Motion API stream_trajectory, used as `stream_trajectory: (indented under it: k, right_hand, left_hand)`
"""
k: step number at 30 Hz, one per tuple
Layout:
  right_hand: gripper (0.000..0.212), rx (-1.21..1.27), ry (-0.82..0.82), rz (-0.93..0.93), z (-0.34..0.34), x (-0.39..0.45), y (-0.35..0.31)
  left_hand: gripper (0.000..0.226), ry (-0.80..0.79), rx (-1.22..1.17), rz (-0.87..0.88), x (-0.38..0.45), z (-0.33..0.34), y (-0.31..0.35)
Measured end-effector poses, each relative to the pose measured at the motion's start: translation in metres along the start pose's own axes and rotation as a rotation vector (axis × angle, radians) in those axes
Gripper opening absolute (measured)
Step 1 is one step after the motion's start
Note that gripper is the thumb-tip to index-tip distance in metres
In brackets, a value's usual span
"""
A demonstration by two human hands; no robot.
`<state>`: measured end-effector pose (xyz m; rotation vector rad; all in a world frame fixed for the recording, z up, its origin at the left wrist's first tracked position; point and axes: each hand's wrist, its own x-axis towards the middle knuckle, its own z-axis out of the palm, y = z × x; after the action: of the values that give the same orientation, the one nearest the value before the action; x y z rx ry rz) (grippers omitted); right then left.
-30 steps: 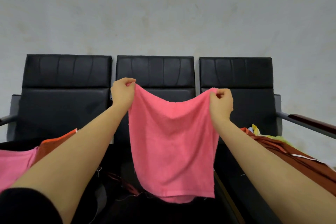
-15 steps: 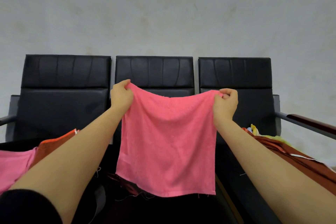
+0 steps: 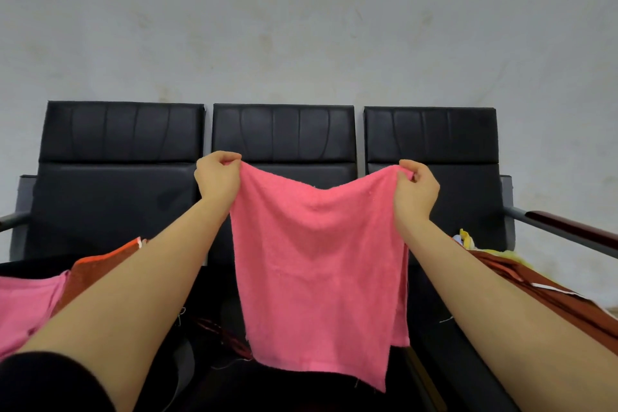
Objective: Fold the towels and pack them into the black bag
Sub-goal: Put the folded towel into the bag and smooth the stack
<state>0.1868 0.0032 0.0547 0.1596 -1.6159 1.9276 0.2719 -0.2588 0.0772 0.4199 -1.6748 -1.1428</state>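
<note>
Pink towel [image 3: 317, 264] hung pinched between left hand [image 3: 215, 177] and right hand [image 3: 416, 191]; sagging slack risked a crooked fold.

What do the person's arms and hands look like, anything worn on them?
Both forearms are bare from the wrist back toward the elbow, with no watch, bracelet or glove showing. The left hand and right hand show no rings on the visible fingers. At the lower left edge a black sleeve covers the left upper arm. The right arm leaves the picture before any sleeve shows.
</note>
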Motion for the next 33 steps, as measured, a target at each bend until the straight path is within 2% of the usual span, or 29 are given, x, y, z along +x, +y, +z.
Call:
stream_trajectory:
  k: [6,13,23,25,28,30,33]
  right_hand:
    - [0.033,-0.065,0.032,-0.063,-0.006,0.003,-0.004]
    - [0.032,-0.183,0.009,-0.103,-0.003,0.004,-0.010]
    - [0.038,-0.177,-0.030,-0.153,-0.002,0.005,-0.030]
    - [0.038,-0.262,-0.022,-0.179,-0.001,0.006,-0.029]
    - [0.040,-0.507,-0.034,-0.233,-0.002,0.006,-0.025]
    - [0.040,-0.667,-0.065,-0.266,-0.005,0.004,-0.021]
    - [0.030,-0.814,-0.096,-0.316,-0.009,0.000,-0.015]
  left_hand:
    - [0.052,0.066,0.077,-0.061,-0.008,-0.005,-0.007]
    - [0.044,0.043,0.071,-0.026,-0.006,-0.008,0.013]
    - [0.046,0.055,0.181,0.084,0.004,-0.023,0.030]
    - [0.044,0.013,0.249,0.088,0.004,-0.023,0.028]
    - [0.021,-0.063,0.416,0.116,0.000,-0.024,0.027]
    - [0.034,-0.103,0.519,0.167,-0.001,-0.023,0.022]
    - [0.034,-0.123,0.614,0.227,0.000,-0.023,0.011]
